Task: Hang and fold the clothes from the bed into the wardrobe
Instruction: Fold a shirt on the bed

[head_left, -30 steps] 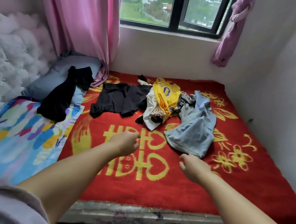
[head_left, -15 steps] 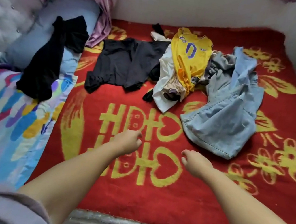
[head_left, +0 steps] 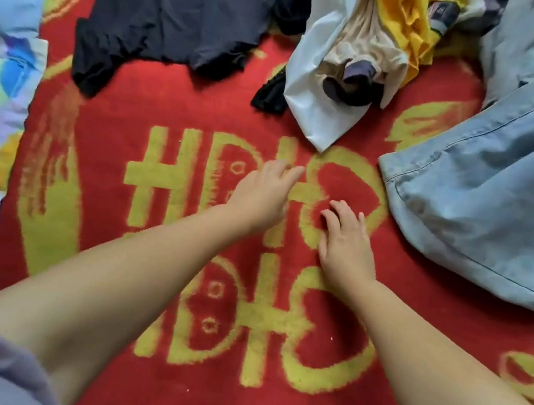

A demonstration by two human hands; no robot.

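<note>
**Ana:** Both hands have pushed further up the bed since half a second ago, and the view has closed in, so the clothes now sit just beyond the fingertips. The left hand [head_left: 261, 198] leads, its grip loose and spread with the fingers reaching forward and holding nothing. The right hand [head_left: 345, 245] is beside it, fingers relaxed and apart over the red blanket [head_left: 175, 112], also without anything in it.

**Ben:** Where are the clothes from there?

**Ana:** Straight ahead of the left grip, close, is the point of the white garment [head_left: 311, 105]. A beige piece and a yellow shirt [head_left: 408, 25] are bundled on top of it. Ahead and to the left lies the black shirt [head_left: 171, 0]. To the right of the right grip is the denim jacket [head_left: 489, 187].

**Ben:** What could go wrong?

**Ana:** I'd say a pull on that white point drags the whole bundle, since the pieces overlap. The yellow shirt could slide off or come along tangled, so nothing would be ready for a hanger. A one-handed grab at the corner may also bunch the cloth up. The wardrobe isn't in view, so I can't judge the carry.
</note>
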